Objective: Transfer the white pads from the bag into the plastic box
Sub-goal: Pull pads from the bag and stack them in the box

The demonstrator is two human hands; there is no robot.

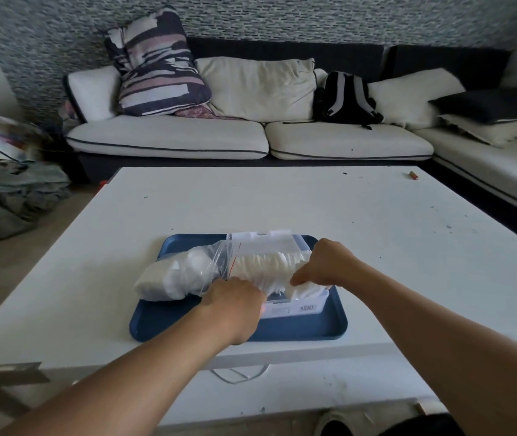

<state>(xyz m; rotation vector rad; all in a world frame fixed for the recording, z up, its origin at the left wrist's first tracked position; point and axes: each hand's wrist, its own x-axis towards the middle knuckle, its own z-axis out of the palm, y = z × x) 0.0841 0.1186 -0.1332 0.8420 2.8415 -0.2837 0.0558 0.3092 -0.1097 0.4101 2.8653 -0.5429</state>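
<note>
tray (298,330): dark blue | pads (269,265): white | bag (216,262): clear | box (295,306): clear, barcode label | table (282,202): white | sofa (169,136): cream, dark piping | pillow (156,64): navy-pink-white stripes | backpack (345,99): black-grey

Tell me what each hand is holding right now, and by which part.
Both hands grip the row of white pads over the plastic box: left hand at its bag-side end, right hand at the opposite end.

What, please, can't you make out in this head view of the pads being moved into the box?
- Left hand: fingertips hidden under it, so its grip is unclear.
- Clear plastic box: inside hidden by the row of white round pads and the right hand.
- Barcode label: too small to read.
- Clear plastic bag: pad count blurred.
</note>
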